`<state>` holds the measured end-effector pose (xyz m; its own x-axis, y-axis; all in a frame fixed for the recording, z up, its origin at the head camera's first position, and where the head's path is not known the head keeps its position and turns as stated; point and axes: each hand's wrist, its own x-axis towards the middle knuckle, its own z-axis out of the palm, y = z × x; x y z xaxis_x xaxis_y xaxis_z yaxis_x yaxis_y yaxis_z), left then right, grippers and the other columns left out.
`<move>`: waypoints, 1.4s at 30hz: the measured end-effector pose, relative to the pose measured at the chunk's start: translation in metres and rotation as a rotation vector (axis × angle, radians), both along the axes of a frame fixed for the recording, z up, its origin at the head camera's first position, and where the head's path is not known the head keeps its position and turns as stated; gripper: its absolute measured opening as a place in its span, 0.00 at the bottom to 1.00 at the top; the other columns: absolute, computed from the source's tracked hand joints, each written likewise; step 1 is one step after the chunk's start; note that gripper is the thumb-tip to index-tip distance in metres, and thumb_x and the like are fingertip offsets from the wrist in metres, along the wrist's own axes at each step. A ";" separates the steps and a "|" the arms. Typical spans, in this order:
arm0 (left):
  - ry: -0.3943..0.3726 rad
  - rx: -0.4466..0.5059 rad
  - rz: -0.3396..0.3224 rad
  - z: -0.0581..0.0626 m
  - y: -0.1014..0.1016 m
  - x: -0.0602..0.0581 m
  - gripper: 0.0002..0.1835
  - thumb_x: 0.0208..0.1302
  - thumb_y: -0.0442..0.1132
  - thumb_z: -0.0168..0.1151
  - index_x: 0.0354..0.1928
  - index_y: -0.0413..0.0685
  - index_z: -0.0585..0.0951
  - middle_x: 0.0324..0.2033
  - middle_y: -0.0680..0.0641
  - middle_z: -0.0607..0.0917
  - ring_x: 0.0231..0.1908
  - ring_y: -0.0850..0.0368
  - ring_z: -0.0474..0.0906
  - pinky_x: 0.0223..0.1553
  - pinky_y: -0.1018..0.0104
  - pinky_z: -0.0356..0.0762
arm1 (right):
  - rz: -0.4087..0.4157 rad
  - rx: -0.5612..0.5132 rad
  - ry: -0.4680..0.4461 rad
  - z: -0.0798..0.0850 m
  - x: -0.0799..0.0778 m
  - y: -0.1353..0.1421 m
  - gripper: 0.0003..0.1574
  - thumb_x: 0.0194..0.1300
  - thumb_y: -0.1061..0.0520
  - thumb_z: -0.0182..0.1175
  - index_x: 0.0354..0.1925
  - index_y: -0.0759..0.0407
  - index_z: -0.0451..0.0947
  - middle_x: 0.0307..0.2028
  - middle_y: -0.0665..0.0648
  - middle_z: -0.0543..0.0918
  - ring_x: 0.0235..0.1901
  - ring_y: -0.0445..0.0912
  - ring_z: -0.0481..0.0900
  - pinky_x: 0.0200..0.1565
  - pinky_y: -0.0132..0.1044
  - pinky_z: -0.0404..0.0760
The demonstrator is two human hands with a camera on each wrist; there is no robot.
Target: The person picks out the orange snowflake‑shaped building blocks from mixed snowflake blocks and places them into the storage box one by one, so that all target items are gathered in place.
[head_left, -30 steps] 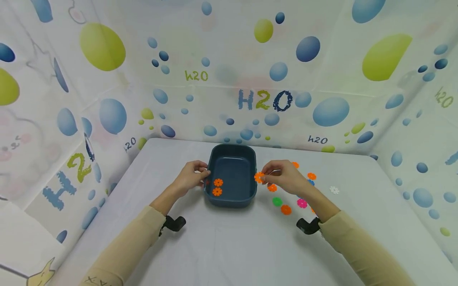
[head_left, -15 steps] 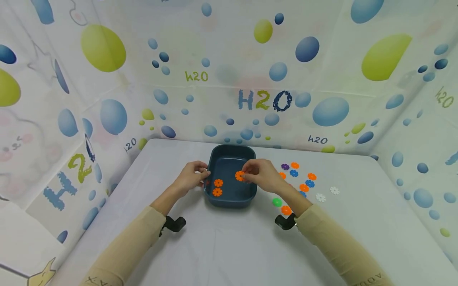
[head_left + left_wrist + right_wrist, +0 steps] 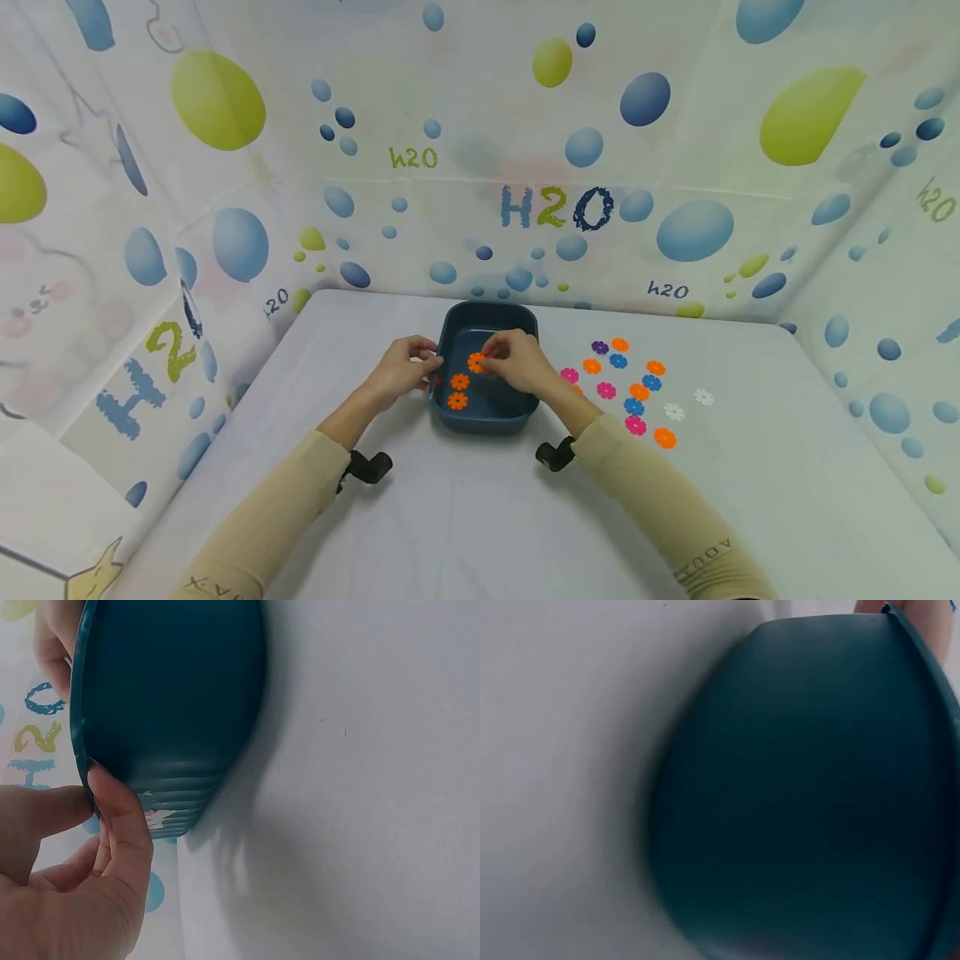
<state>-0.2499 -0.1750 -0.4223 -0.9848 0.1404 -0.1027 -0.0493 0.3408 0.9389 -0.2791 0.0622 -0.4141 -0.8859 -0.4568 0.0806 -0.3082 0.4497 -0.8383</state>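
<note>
A dark blue-green plastic basin (image 3: 483,423) stands on the white cloth. My left hand (image 3: 399,368) pinches its left rim; the left wrist view shows the thumb and fingers of the left hand (image 3: 90,877) on either side of the rim. Above the basin, my right hand (image 3: 517,362) pinches an orange flower-shaped plastic disc (image 3: 476,362). Two more orange discs, a farther disc (image 3: 459,382) and a nearer disc (image 3: 457,402), appear at the basin's left side. In the right wrist view the basin wall (image 3: 802,787) fills most of the picture.
Right of the basin, several loose flower-shaped discs are scattered on the cloth: orange (image 3: 664,438), pink (image 3: 606,390), blue (image 3: 633,407), purple (image 3: 600,347) and white (image 3: 703,397). A printed curtain (image 3: 465,242) hangs behind the table's far edge.
My right hand has carried the orange disc leftward from beside the basin's right rim to over its inside. The left hand has stayed at the rim.
</note>
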 end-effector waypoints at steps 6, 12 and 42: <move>-0.003 -0.003 -0.004 0.000 0.002 0.000 0.21 0.75 0.34 0.58 0.63 0.28 0.72 0.42 0.40 0.78 0.34 0.47 0.83 0.34 0.66 0.85 | -0.056 0.011 -0.044 -0.006 -0.008 -0.014 0.05 0.68 0.67 0.65 0.43 0.66 0.83 0.33 0.58 0.87 0.30 0.48 0.87 0.38 0.38 0.88; 0.006 -0.001 -0.010 0.000 0.002 -0.001 0.21 0.75 0.35 0.59 0.63 0.28 0.72 0.42 0.40 0.78 0.33 0.50 0.83 0.34 0.66 0.85 | -0.108 0.040 -0.060 -0.009 -0.016 -0.025 0.06 0.68 0.67 0.63 0.44 0.67 0.83 0.34 0.59 0.87 0.31 0.47 0.87 0.38 0.38 0.88; 0.003 -0.020 0.006 0.001 0.001 -0.001 0.21 0.75 0.35 0.59 0.63 0.28 0.72 0.42 0.39 0.79 0.37 0.44 0.84 0.35 0.64 0.86 | -0.127 0.209 -0.091 -0.024 -0.031 -0.043 0.07 0.66 0.64 0.68 0.42 0.66 0.85 0.41 0.61 0.86 0.31 0.47 0.83 0.36 0.36 0.85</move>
